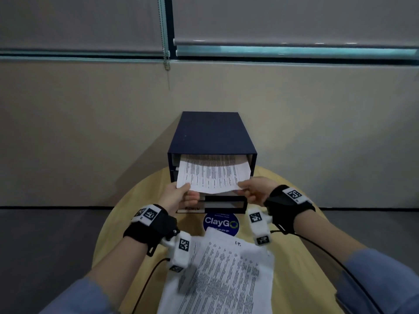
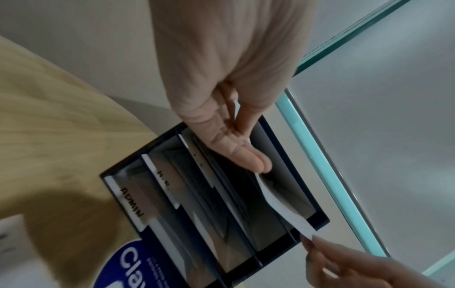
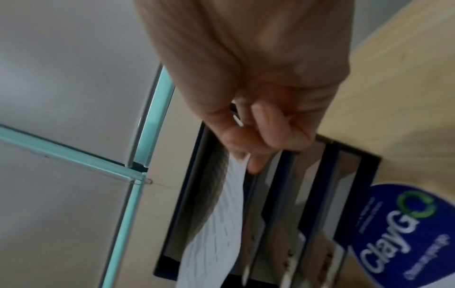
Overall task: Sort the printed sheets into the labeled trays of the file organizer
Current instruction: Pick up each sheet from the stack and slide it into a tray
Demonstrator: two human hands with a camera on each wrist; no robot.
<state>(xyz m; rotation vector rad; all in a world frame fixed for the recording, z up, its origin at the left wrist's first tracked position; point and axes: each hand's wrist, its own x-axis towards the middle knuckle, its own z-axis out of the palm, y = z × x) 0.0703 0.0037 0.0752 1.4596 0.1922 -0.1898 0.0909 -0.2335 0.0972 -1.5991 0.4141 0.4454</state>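
white printed sheet point(image 1: 213, 176) is pinched at both near corners by left hand point(image 1: 175, 197) and right hand point(image 1: 257, 191), kept level for the organizer point(image 1: 212, 137)'s top tray.

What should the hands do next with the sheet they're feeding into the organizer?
Probably keep sliding it straight in, both hands together. The sheet is only partly inside the top slot of the organizer, its near edge sagging between the left hand and right hand, which pinch its corners. Let go once it lies flat inside.

Probably an office: a navy file organizer point(image 1: 213, 134) labelled ADMIN and H.R. is sitting on a round wooden table point(image 1: 113, 225), roller blinds point(image 1: 294, 19) hanging behind it.
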